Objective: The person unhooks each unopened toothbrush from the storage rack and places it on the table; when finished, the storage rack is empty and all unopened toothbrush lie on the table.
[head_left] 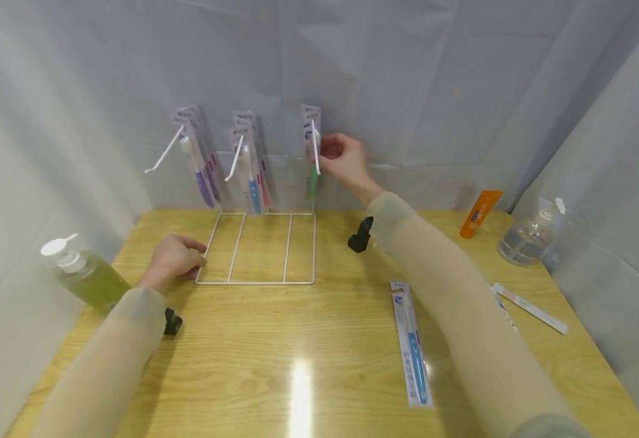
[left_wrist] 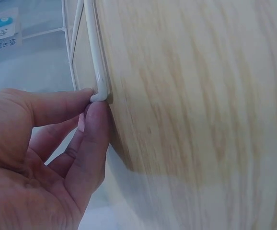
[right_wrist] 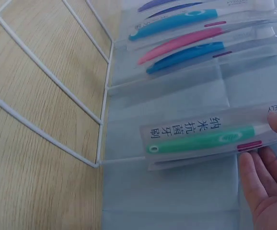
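A white wire rack (head_left: 259,282) stands at the back of the wooden table, its three hooks carrying packaged toothbrushes. My right hand (head_left: 341,159) holds a green toothbrush pack (head_left: 313,176) at the right hook; in the right wrist view the thumb and fingers (right_wrist: 265,187) grip the end of that pack (right_wrist: 205,141). My left hand (head_left: 174,258) rests at the front-left corner of the rack's base. The left wrist view shows its thumb and forefinger (left_wrist: 93,124) pinching that wire corner (left_wrist: 100,93). Purple packs (head_left: 201,176) and blue and pink packs (head_left: 254,188) hang on the other two hooks.
A blue toothbrush pack (head_left: 412,344) lies flat on the table (head_left: 275,340) by my right forearm, a white one (head_left: 530,307) further right. A green pump bottle (head_left: 86,277) stands at the left edge; an orange tube (head_left: 480,213) and a clear pump bottle (head_left: 527,240) stand back right. Grey cloth surrounds the table.
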Tool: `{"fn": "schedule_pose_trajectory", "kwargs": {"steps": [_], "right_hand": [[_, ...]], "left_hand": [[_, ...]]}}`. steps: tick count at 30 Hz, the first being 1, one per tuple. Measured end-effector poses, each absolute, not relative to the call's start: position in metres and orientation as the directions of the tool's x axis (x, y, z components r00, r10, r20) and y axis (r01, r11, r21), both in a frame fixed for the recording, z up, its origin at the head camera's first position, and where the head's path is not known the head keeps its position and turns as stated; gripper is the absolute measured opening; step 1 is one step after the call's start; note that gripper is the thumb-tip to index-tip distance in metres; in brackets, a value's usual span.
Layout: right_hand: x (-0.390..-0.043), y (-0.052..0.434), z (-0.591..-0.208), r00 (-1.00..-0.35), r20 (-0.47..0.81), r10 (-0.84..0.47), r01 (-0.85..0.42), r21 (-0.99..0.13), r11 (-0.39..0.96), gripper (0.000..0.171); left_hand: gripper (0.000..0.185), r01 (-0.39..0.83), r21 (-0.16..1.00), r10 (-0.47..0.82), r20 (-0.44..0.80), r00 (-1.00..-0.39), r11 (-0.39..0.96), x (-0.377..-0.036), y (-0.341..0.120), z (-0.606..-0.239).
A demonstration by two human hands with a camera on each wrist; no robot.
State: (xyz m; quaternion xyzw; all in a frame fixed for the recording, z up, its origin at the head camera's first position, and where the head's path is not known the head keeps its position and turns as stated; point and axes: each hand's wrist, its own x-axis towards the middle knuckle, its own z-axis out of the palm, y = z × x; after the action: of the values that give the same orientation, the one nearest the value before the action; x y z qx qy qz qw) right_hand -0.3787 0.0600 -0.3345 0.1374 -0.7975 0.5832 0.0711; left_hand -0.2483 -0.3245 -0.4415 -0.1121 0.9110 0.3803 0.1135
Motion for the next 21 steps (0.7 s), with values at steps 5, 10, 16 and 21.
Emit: {"fn": "schedule_pose_trajectory", "kwargs": {"steps": [5,10,16,21], "right_hand": [[-0.38,0.056,-0.335,-0.965,0.246,-0.084,-0.261,-0.914,0.31,0.031],[-0.377,0.055,-0.336,-0.957,0.283,-0.066,-0.288,-0.892,0.349,0.022],[-0.37,0.058,-0.338,-0.921,0.383,-0.064,-0.38,-0.854,0.356,0.017],[-0.36,0.076,-0.338,-0.889,0.443,-0.115,-0.456,-0.839,0.297,0.014]], "left_hand": [[0.049,-0.282,0.658,-0.119,-0.282,-0.952,0.698,-0.249,-0.322,-0.441],[0.048,-0.289,0.654,-0.127,-0.285,-0.95,0.699,-0.251,-0.322,-0.442],[0.048,-0.293,0.656,-0.125,-0.291,-0.948,0.696,-0.253,-0.325,-0.441],[0.049,-0.283,0.66,-0.117,-0.286,-0.951,0.696,-0.26,-0.323,-0.442]]}}
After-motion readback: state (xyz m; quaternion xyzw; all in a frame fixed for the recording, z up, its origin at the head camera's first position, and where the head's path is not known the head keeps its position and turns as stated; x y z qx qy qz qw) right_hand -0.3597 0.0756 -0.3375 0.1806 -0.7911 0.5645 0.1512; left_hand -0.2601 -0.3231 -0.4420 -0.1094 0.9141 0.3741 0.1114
